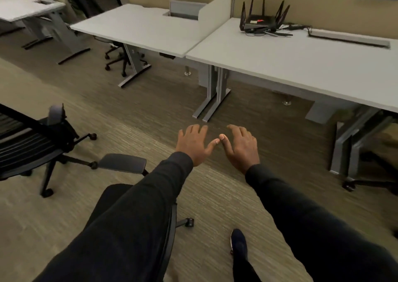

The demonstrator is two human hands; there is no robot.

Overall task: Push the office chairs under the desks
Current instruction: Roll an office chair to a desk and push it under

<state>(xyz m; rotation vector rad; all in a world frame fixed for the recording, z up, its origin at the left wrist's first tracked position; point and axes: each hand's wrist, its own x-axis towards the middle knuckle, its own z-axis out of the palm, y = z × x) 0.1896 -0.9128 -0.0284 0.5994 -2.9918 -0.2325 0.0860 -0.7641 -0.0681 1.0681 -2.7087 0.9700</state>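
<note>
My left hand (193,144) and my right hand (242,146) hover side by side over the carpet, fingers spread, thumbs touching, holding nothing. A black office chair (122,163) stands right below my left arm, its armrest showing and its seat mostly hidden by my sleeve. A second black chair (32,144) stands out on the floor at the left. A third chair (118,55) sits tucked under the far grey desk (137,30). The near grey desk (290,62) stretches across the right, with a chair base (370,180) partly under its right end.
A black router (261,22) with antennas and cables sits on the near desk. A low divider panel (215,10) separates the two desks. Metal desk legs (213,96) stand ahead of my hands. Another desk (25,10) is at far left. My shoe (239,242) is on the carpet.
</note>
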